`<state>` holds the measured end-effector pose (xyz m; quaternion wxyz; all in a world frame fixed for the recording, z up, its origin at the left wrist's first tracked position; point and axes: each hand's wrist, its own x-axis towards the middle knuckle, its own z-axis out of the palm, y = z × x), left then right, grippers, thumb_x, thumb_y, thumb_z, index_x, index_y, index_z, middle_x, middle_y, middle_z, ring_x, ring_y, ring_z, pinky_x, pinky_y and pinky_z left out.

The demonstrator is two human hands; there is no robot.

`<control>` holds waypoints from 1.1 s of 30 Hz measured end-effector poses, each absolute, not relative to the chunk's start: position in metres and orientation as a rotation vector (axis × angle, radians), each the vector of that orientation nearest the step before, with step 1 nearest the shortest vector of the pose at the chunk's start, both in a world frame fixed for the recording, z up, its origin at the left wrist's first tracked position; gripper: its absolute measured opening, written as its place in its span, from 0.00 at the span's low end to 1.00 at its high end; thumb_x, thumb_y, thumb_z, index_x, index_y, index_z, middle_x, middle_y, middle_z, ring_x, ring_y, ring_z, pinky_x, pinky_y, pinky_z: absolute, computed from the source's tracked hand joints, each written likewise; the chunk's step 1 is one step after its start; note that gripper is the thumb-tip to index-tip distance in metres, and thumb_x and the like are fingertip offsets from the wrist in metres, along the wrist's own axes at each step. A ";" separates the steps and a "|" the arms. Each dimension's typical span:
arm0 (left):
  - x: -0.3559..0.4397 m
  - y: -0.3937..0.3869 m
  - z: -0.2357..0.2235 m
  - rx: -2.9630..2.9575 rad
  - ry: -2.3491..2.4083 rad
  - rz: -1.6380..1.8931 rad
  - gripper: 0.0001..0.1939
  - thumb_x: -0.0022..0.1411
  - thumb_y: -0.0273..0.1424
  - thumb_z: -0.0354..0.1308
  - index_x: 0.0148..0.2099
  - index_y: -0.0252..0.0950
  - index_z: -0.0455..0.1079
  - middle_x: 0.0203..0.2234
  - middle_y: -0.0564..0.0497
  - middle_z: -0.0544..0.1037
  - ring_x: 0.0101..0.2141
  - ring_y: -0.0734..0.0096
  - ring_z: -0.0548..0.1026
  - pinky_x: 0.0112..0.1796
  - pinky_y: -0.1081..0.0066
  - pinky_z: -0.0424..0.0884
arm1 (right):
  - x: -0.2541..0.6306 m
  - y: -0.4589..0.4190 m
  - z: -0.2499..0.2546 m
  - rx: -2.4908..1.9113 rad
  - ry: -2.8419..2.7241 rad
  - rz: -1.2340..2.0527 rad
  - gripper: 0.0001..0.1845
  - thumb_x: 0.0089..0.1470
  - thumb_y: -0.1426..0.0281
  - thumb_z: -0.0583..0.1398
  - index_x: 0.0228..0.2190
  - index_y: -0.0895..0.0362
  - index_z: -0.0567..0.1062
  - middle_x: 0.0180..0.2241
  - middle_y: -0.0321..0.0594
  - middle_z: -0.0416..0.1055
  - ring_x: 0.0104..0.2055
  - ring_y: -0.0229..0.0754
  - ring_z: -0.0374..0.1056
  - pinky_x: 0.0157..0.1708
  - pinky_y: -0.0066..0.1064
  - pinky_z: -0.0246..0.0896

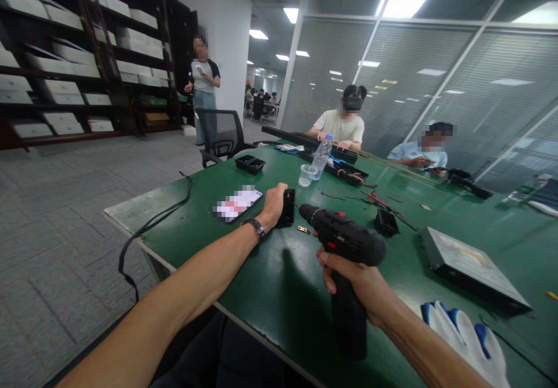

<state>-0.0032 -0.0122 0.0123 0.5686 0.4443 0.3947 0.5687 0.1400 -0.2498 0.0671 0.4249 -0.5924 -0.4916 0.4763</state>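
Note:
My right hand (349,269) grips a black cordless drill (342,234) by its handle. The drill points left and away, its bit close to a black plastic box (288,207); whether the tip touches it I cannot tell. Wrapped round the left side of that box, my left hand (274,205) holds it on its edge on the green table. A small brass-coloured metal piece (303,230) lies just in front of the box. Left of my hand, a phone (239,204) rests with its screen lit.
Beyond stand a plastic cup (307,174) and a water bottle (321,158). Black trays (250,164) lie at the far left, another black box (386,222) to the right. A flat metal case (473,266) and white-blue gloves (464,338) sit on the right. Two people sit across the table; one stands.

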 end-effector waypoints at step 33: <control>-0.004 -0.010 0.011 1.092 0.934 1.374 0.21 0.65 0.49 0.60 0.27 0.43 0.62 0.22 0.56 0.64 0.25 0.69 0.64 0.28 0.66 0.59 | 0.136 -0.249 0.075 -1.489 -1.230 1.225 0.17 0.50 0.54 0.68 0.29 0.54 0.74 0.19 0.36 0.72 0.23 0.39 0.59 0.28 0.34 0.51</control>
